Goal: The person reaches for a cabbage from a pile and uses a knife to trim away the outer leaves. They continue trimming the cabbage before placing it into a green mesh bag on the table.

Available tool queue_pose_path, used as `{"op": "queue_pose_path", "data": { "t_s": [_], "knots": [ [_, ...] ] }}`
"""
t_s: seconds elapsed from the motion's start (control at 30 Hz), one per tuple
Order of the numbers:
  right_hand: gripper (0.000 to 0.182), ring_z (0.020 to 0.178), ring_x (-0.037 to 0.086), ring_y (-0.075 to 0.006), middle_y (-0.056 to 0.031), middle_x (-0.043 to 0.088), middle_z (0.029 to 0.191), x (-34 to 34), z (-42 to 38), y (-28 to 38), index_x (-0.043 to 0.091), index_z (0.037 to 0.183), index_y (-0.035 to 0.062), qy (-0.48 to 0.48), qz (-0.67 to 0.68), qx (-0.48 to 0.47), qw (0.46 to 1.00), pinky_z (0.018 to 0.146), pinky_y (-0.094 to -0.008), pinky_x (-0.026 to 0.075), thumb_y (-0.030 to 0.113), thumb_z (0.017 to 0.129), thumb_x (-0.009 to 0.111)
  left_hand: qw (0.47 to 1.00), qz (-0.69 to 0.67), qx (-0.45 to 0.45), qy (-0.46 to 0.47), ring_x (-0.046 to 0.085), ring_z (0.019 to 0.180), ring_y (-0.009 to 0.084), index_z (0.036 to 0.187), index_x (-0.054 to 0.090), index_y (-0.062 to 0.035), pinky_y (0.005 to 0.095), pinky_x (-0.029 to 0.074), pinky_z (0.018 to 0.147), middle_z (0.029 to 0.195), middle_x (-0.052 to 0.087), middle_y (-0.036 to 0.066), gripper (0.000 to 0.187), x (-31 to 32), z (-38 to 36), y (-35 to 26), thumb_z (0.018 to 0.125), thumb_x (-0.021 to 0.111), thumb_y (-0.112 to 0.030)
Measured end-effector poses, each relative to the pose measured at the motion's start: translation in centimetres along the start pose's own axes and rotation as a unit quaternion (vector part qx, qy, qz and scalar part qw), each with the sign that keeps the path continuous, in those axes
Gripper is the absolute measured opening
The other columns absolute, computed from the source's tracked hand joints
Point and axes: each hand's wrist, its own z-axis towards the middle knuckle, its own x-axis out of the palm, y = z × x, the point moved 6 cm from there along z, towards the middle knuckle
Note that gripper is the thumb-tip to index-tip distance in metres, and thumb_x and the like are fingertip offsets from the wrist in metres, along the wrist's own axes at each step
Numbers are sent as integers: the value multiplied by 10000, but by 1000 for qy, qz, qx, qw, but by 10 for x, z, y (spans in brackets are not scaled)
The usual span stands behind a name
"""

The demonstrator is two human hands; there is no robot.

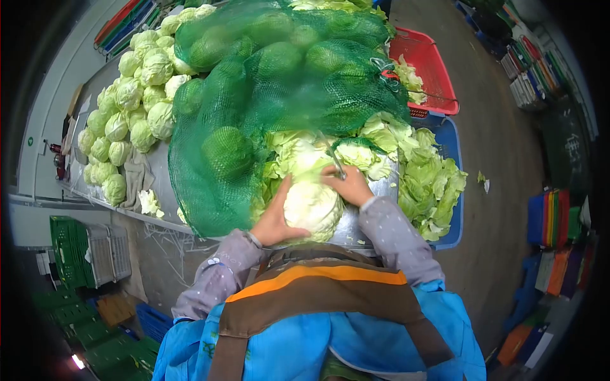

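Observation:
A pale, trimmed cabbage [314,213] lies on the metal table close to my body. My left hand [273,219] grips its left side, thumb along the near side and fingers along the far left. In my right hand [349,185] is a knife [332,154], held at the right of the cabbage with its thin blade pointing away from me. Loose cabbage leaves [293,152] lie just beyond both hands. A green mesh bag [222,152] full of cabbages spreads across the left and far side, near my left hand.
Many cabbages [155,68] are piled at the left, by a grey cloth [137,178]. On the right stand a blue crate [452,143] heaped with leaves and a red crate [438,70] with more leaves. Green crates [70,251] sit at lower left.

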Motion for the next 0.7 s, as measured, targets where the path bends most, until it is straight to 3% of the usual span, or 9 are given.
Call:
{"op": "queue_pose_path", "data": {
  "t_s": [0.07,0.1,0.17,0.27,0.37,0.4,0.47,0.6,0.7],
  "knots": [
    [368,804,641,-275,-126,666,840,-1,21,-30,699,922,104,2,-89,156,984,694,-388,502,434,757,699,1000,9,4,-7,115,1410,280,1461,-47,-15,365,155,1135,1522,77,208,1310,1,-2,1,562,881,-229],
    [368,804,641,-275,-126,666,840,6,28,-39,699,922,104,0,-85,157,984,694,-388,502,434,757,699,1000,14,13,-15,109,1412,275,1461,-33,-10,364,152,1135,1523,72,209,1294,1,-3,0,568,878,-228],
    [361,754,642,-296,-123,664,814,17,40,-43,700,871,97,0,-295,80,952,686,-385,503,443,772,678,999,22,21,-17,103,1413,270,1462,-19,-4,363,148,1136,1524,66,210,1279,1,-6,1,575,875,-226],
    [320,760,637,-317,-117,668,845,11,41,-35,698,827,98,-48,-278,123,951,682,-395,502,414,800,655,999,10,11,-49,186,1393,298,1459,68,4,374,179,1128,1493,176,223,1232,-7,-12,5,564,875,-254],
    [318,719,635,-317,-142,646,755,-16,20,-20,643,1014,125,-111,-152,136,973,642,-405,483,395,849,604,976,-184,-65,-92,382,1274,254,1462,151,-68,358,282,1086,1389,368,156,1154,-15,-14,19,571,870,-214],
    [342,700,632,-320,-150,636,718,-27,7,-11,608,1105,142,-166,-107,135,971,625,-409,474,385,864,587,976,-184,-66,-92,382,1274,254,1462,151,-68,358,282,1086,1389,368,156,1154,-15,-13,18,571,870,-214],
    [424,624,616,-330,-147,604,643,-41,-26,11,492,1256,169,-159,-113,93,976,578,-417,454,356,884,566,976,-181,-73,-97,381,1276,258,1459,155,-67,359,281,1086,1385,371,164,1142,-16,-11,16,579,867,-221],
    [491,566,596,-337,-141,593,622,-34,-76,34,418,1336,159,-116,-176,85,974,537,-417,440,322,894,554,975,-185,-77,-91,385,1274,266,1455,160,-59,360,292,1080,1376,378,182,1133,-15,-7,16,585,865,-235],
    [596,548,590,-343,-154,601,635,-12,-78,63,350,1386,78,-26,-258,28,965,492,-423,424,343,894,556,985,-63,-102,-124,387,1274,301,1425,198,4,373,317,1069,1378,367,230,1100,-7,11,8,598,858,-298]
  ]
}}
